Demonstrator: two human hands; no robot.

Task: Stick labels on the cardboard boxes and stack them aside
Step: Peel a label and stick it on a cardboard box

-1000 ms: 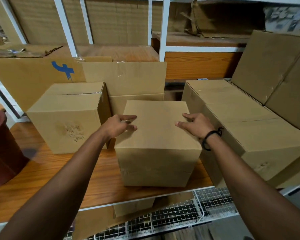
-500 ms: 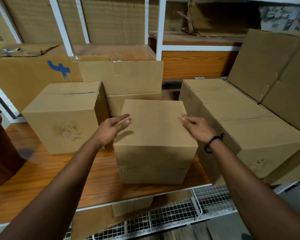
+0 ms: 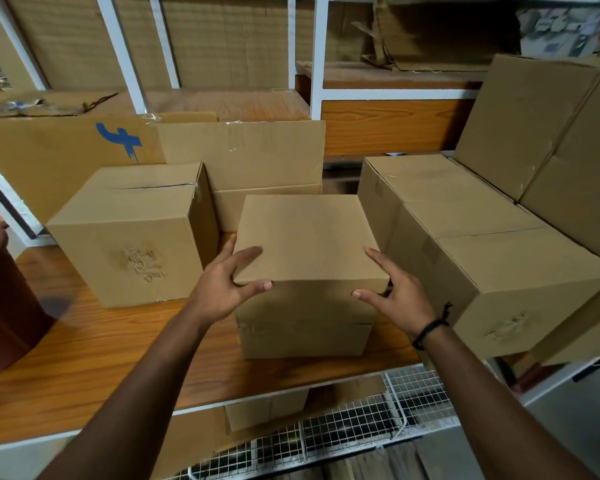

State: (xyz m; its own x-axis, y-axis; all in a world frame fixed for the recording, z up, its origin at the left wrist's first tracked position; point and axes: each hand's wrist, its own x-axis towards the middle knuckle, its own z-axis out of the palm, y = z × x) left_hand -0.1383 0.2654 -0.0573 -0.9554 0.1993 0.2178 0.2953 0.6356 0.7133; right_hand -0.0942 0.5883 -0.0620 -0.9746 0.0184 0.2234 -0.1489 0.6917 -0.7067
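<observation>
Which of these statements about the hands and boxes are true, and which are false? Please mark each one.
1. Both hands grip the middle box at its near top corners. True.
2. The right hand holds a label. False: it holds only the box; no label shows.
3. A black band is on the right wrist. True.
4. The left hand rests on the box with the scuffed front. False: it grips the middle box.
5. The middle box stands on a wire grid. False: it stands on the wooden shelf.
</observation>
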